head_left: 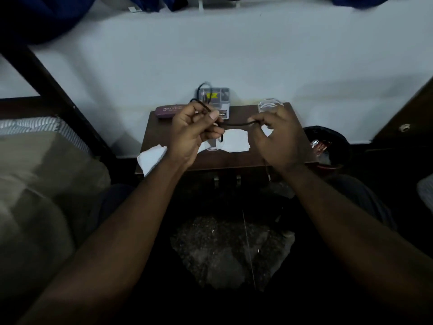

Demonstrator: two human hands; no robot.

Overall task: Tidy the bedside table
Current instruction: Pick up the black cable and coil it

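1. Left hand point(194, 129) grips loops of the black cable point(236, 124) at frame centre, above the bedside table point(234, 160).
2. Right hand point(278, 139) pinches its taut stretch; feed it leftward in even loops.

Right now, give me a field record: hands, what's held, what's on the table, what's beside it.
left hand: left hand grips the looped end of a black cord
right hand: right hand pinches the cord further along
cord: stretched between both hands, above the table
table back edge: purple case, box, glass
table middle: paper
table front left corner: tissue, overhanging
beside table: bin on the right, wrappers inside
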